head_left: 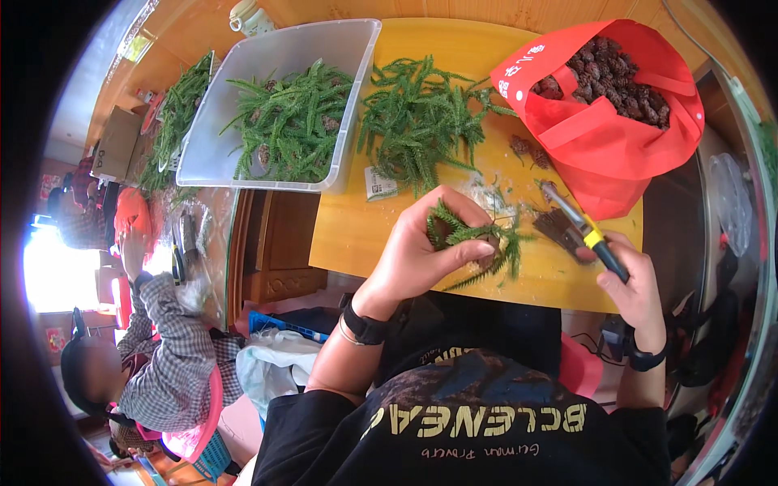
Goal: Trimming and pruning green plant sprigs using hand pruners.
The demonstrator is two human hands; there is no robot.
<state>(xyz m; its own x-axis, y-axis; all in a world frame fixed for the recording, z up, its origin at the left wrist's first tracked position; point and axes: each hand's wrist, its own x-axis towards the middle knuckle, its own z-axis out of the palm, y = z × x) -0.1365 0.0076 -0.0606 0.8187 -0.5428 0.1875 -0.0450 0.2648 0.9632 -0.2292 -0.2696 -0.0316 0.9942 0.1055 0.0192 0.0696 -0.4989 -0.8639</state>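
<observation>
1. Hands first: the left hand (421, 251) is curled shut around a small bundle of green needle-like sprigs with a brown pine cone (478, 239) tucked among them, held just above the near edge of the yellow wooden desk (356, 235).
2. The right hand (636, 287) is closed round the black grip of a slim metal-tipped tool with a yellow collar (582, 228) — its tip points up and left, toward the bundle, at the desk's near right corner.
3. A dark brown flat scrap (559, 227) lies on the desk just beside the tool's tip.
4. A loose heap of green sprigs (421, 121) spreads across the middle of the desk, toward its far edge.
5. A red fabric bag full of brown pine cones (616, 113) sits at the far right corner; two loose pine cones (527, 151) lie just beside it.
6. A clear plastic bin holding more green sprigs (243, 97) overhangs the desk's left edge.
7. Beyond that edge — a seated person in a checked shirt (166, 356) works at another table.
</observation>
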